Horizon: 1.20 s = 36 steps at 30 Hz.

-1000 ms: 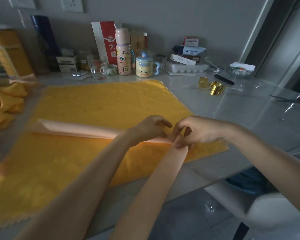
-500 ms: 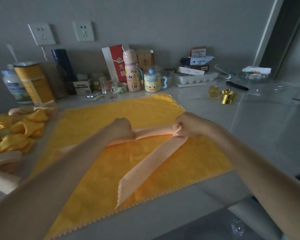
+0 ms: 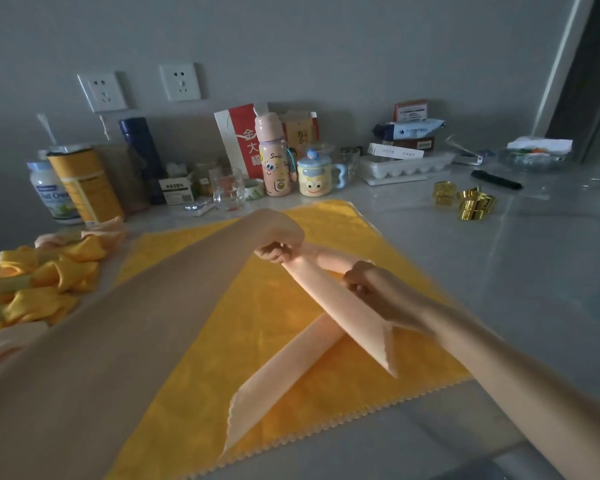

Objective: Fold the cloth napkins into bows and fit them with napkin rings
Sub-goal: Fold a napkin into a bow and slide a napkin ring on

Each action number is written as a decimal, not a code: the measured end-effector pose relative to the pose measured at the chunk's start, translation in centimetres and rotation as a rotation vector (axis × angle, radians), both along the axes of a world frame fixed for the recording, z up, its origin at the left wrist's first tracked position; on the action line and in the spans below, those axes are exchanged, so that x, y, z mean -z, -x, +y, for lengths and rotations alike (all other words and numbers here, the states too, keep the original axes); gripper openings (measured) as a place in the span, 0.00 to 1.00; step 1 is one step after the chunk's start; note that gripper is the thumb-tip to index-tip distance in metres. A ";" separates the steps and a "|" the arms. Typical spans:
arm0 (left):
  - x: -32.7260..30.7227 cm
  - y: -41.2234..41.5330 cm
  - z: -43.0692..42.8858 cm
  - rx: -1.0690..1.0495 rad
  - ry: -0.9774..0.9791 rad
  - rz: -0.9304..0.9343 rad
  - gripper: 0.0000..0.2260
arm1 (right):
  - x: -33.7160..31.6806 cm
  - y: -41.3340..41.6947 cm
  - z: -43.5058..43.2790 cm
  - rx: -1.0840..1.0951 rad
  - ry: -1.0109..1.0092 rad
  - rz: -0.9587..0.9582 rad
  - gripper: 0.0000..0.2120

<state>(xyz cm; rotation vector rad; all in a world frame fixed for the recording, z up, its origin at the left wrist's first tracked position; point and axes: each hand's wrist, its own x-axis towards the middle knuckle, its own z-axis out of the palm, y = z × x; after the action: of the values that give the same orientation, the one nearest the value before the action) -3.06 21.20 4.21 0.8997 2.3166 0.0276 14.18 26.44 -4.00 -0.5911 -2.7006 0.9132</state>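
The peach napkin [image 3: 291,382], folded into a long strip, is held over the yellow cloth [image 3: 274,306], which is spread on the counter [image 3: 499,271] as a working mat. The strip is gripped at its far bend by the left hand [image 3: 279,244], fingers curled round it, and pinched closer in by the right hand [image 3: 366,284]. By this, it is judged, the fold between them is kept from springing open while the tails are set. One tail is laid flat toward the near left; the other is carried across it, slanting to the near right. The gold napkin rings [image 3: 471,204] are left well apart at the far right, and finished bows [image 3: 42,282] are heaped at the left. Against half a second ago, a second tail is now crossed over the first, and the left hand is brought much nearer the right.
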 end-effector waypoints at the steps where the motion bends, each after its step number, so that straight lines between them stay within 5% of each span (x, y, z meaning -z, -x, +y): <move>1: 0.3 -0.3 -0.2 -0.010 -0.014 -0.030 0.09 | -0.2 -0.3 -0.2 -0.009 0.077 0.014 0.16; 5: 1.4 -2.5 -1.9 -0.085 -0.144 -0.076 0.08 | -0.9 -1.2 0.0 0.011 0.333 0.120 0.11; 10: 2.8 -6.1 -4.1 -0.070 -0.380 0.059 0.09 | -0.7 -1.1 -0.7 0.028 0.266 0.140 0.17; 15: 4.5 -8.6 -5.1 -0.196 -0.488 -0.168 0.14 | -1.4 -1.3 -1.1 0.068 0.358 0.205 0.15; 20: 5.0 -7.9 -7.0 -0.205 -0.574 -0.435 0.07 | -3.5 -2.8 -2.8 0.032 0.046 -0.172 0.08; 22: 5.0 -7.6 -8.0 -0.117 -0.534 -0.342 0.09 | -3.9 -3.5 -4.2 -0.053 0.035 -0.378 0.09; 26: 6.2 -7.1 -8.5 0.085 -0.339 0.179 0.35 | -3.8 -3.9 -5.0 0.001 0.020 -0.457 0.04; 30: 5.9 -7.2 -8.4 0.193 -0.409 0.096 0.21 | -3.1 -3.5 -4.0 0.098 -0.157 -0.274 0.01; 34: 6.3 -7.4 -8.2 0.143 -0.504 0.018 0.15 | -2.8 -2.9 -2.8 0.073 -0.056 -0.263 0.23; 36: 6.5 -7.5 -7.9 0.138 -0.510 0.007 0.07 | -2.9 -2.5 -2.2 0.067 -0.015 -0.347 0.25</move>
<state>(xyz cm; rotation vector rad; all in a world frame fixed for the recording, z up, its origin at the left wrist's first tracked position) 4.45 13.35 -2.32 1.3048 2.2835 0.5781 16.65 24.22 -1.12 -0.9055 -2.9630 0.8386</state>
